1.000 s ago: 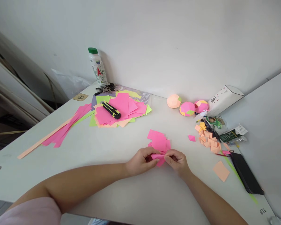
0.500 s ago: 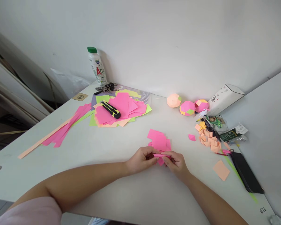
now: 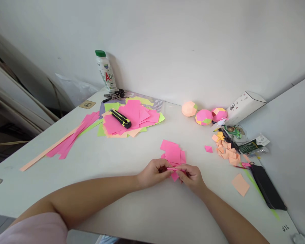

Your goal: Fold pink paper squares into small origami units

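Between my two hands a small folded pink paper piece (image 3: 174,168) is pinched, its long edge running sideways. My left hand (image 3: 154,174) grips its left end between thumb and fingers, and my right hand (image 3: 192,179) grips the right end the same way. Just beyond my fingertips lies a loose stack of pink paper rectangles (image 3: 172,151), partly hidden by my hands. Another bit of pink paper shows under the fold. To the right, a small folded pink unit (image 3: 208,149) rests alone on the white table (image 3: 127,156).
At the back left, a cutter knife (image 3: 120,118) lies on coloured paper sheets (image 3: 137,112), near keys (image 3: 117,95) and a white bottle (image 3: 106,72). Paper strips (image 3: 73,137) lie left. Paper balls (image 3: 203,117), folded peach pieces (image 3: 227,152) and a black pouch (image 3: 268,187) line the right.
The pink piece in my fingers looks narrower, pressed flatter along its fold. Both hands stay in almost the same place.
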The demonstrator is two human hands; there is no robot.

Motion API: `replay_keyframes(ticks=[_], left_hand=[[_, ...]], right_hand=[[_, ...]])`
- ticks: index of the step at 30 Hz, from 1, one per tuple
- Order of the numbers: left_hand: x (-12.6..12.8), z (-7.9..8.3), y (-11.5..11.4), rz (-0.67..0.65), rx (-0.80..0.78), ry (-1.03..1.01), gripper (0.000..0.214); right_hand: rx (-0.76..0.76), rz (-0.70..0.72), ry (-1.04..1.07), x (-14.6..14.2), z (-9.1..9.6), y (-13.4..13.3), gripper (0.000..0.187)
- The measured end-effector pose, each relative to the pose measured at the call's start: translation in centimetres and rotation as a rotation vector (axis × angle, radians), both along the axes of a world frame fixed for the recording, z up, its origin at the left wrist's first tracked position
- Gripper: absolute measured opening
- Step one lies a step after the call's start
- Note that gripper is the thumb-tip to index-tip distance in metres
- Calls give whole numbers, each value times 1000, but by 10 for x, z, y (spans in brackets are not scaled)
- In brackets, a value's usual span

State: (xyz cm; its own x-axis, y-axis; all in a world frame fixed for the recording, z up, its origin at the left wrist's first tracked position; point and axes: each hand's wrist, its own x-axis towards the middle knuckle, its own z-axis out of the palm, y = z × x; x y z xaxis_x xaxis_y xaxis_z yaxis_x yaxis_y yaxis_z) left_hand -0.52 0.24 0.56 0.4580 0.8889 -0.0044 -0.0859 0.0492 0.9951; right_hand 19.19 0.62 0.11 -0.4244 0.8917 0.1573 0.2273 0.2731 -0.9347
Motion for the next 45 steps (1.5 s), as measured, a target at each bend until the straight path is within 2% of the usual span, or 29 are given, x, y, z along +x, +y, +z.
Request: replay_keyframes(ticks=[13, 22, 39, 42, 45], left_hand=[[0, -4, 1, 28, 21, 11, 27], [-1, -5, 1, 46, -18, -15, 21], [-2, 5, 1, 99, -172, -146, 22], [-4, 3, 1, 80, -179, -159, 22], [-3, -2, 1, 16, -114, -112, 21]], right_hand=[[8, 16, 3, -2, 4, 1, 18], [-20, 7, 29, -4, 8, 0, 17], [-201, -42, 64, 1, 3, 3, 19], [-208, -28, 76, 1, 4, 3, 18], [-196, 16, 57, -1, 6, 3, 18]])
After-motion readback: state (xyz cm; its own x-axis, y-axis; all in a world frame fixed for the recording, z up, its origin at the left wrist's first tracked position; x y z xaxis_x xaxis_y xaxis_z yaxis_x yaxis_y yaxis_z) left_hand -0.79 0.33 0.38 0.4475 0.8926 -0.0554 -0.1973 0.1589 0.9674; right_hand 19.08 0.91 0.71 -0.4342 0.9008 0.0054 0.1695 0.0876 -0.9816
